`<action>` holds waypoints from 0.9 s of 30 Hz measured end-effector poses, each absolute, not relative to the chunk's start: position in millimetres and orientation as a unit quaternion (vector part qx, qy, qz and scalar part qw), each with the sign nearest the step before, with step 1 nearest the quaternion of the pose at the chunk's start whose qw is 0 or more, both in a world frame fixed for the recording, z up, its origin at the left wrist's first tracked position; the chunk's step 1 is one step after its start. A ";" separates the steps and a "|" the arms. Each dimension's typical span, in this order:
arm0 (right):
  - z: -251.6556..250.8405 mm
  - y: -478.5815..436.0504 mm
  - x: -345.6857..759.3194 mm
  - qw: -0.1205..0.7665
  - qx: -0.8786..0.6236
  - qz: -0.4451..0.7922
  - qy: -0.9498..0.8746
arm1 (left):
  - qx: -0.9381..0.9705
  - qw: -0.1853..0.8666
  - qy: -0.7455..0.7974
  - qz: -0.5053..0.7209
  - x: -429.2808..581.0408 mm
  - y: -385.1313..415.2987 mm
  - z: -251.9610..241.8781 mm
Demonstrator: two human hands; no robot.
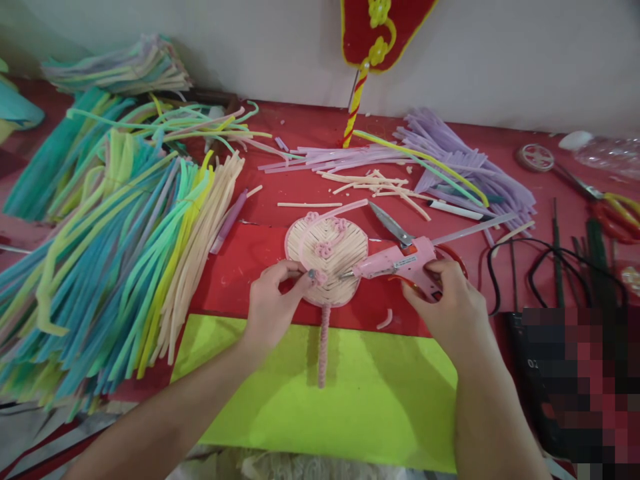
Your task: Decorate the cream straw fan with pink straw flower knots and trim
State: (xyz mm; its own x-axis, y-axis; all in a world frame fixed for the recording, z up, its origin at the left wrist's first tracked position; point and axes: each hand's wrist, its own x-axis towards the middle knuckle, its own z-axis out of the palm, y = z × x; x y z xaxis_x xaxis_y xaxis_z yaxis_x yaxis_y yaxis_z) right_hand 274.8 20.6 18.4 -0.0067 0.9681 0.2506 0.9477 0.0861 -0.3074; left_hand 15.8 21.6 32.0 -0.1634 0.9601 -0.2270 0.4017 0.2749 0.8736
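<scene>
A small round woven fan (327,257) of cream strips with pink trim and a pink handle lies on the red table. My left hand (273,303) is closed in a pinch on a small pink piece at the fan's lower rim. My right hand (453,303) grips a pink glue gun (400,261), whose nozzle points left at the same spot on the fan. A clear glue stick (475,229) juts from the gun's back.
Big heaps of coloured strips (110,233) fill the left side. Purple strips (450,160), cream offcuts, scissors (390,225) and a pen lie behind the fan. A yellow-green sheet (370,393) covers the near edge. Black cables, rods and red-handled scissors (613,207) sit right. A red fan (375,33) leans on the wall.
</scene>
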 end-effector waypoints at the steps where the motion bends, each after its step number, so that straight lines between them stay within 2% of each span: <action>1: 19.9 20.0 272.6 0.203 -0.674 0.027 -0.709 | 0.498 0.412 0.683 0.339 15.7 21.5 32.0; 27: 24.4 18.0 270.9 0.207 -0.675 0.038 -0.707 | 0.502 0.412 0.682 0.335 15.3 21.2 31.9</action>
